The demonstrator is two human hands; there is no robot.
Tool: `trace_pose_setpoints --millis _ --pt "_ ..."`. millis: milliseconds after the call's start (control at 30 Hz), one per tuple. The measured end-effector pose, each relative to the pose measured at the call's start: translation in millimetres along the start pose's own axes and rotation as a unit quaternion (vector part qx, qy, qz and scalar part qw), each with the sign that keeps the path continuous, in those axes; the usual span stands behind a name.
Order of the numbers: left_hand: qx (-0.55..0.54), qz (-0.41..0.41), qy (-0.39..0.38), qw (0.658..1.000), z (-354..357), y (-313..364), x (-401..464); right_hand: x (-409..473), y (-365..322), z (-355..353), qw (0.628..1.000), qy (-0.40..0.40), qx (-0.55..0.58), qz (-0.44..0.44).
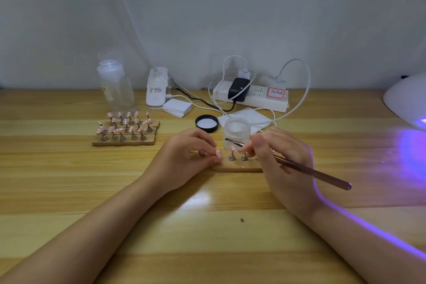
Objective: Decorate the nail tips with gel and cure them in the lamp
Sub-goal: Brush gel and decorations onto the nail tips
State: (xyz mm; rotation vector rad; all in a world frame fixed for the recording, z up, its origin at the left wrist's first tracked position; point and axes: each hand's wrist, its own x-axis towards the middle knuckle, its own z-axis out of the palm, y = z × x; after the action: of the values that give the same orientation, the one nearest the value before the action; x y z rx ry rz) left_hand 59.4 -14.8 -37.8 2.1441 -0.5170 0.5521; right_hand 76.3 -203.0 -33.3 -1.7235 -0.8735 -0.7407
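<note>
A small wooden stand [239,167] with metal pegs lies on the table in front of me. My left hand [184,159] pinches a pink nail tip [218,152] at the stand's left end. My right hand [282,163] grips a thin brown brush [318,174], its tip over a pink nail tip [233,147] on a peg. An open clear gel jar [237,132] stands just behind the stand. The white curing lamp [408,99] glows violet at the far right edge.
Three wooden stands with several pink nail tips [125,130] sit at the left. Behind are a clear bottle [115,87], a white device [157,90], a pad stack [177,107], the black jar lid [206,123], a white wipe [249,117] and a power strip [253,97] with cables.
</note>
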Motion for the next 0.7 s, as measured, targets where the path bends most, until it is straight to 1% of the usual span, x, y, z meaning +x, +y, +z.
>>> trace_pose_setpoints --millis 100,333,533,700 --pt "-0.037 -0.027 0.018 0.999 -2.0 0.3 0.4 -0.6 -0.3 0.1 1.0 -0.002 0.015 0.019" --pt "-0.039 -0.029 0.025 0.998 -4.3 3.0 0.9 -3.6 0.7 4.8 1.0 -0.011 0.021 -0.013" --pt "-0.054 -0.011 0.002 0.998 -3.6 2.9 1.8 -3.6 3.2 6.6 1.0 -0.013 0.009 -0.017" --pt "-0.054 -0.007 0.005 0.999 -4.3 2.9 2.6 -4.6 3.7 7.0 1.0 -0.017 0.002 -0.007"
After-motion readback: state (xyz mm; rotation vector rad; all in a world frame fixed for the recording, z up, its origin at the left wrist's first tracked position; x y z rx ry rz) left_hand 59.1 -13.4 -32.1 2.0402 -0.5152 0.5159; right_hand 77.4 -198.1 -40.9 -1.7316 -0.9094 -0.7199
